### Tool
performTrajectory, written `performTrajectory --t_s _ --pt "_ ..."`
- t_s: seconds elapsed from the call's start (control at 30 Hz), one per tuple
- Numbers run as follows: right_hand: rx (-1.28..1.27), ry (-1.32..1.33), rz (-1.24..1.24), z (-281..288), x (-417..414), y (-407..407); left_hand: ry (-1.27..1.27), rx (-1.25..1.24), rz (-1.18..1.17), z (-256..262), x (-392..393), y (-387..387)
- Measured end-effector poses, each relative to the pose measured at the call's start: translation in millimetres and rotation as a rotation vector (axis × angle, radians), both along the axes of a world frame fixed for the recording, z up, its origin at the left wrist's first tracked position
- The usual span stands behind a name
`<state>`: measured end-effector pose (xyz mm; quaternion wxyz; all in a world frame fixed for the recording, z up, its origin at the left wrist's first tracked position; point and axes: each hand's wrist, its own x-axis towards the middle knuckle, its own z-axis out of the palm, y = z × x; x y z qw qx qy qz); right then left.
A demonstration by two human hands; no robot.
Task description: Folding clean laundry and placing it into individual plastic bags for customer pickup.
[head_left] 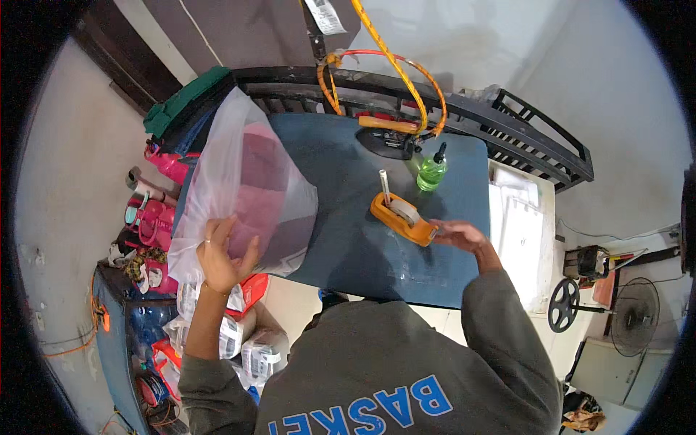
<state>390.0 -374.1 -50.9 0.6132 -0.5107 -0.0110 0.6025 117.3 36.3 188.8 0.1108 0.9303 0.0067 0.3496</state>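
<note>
My left hand [224, 258] rests at the near edge of a translucent plastic bag [217, 157] on the left of the blue-covered table [348, 217]. Pink and grey folded fabric [261, 201] shows through the bag. The left thumb and fingers are apart; whether they pinch the plastic, I cannot tell. On the right, the fingers of my right hand [459, 235] are at the cutter end of an orange tape dispenser [403, 220]. A roll of tape [405, 211] sits in it, and a white marker-like stick [384, 185] stands up from it. How firmly the right fingers hold anything is unclear.
Behind the dispenser are a spray bottle with green liquid [432, 173] and an electric iron [386, 140] with a yellow cord [389, 51]. A black metal rack [467, 114] borders the table's far side. White papers [516, 239] lie at right; wrapped packages [263, 353] sit below left.
</note>
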Motion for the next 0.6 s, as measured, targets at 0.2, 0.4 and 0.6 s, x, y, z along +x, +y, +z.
performTrajectory --t_s 0.2,0.4,0.6 --pt "-0.753 -1.192 0.035 -31 -38 -40 -0.016 0.032 0.003 -1 -3 2" --pt "-0.397 -1.371 -0.671 71 -5 34 0.312 0.312 0.048 -1 4 -18" --pt "0.582 -0.867 -0.126 292 -121 248 0.257 0.372 -0.078 -11 10 -22"
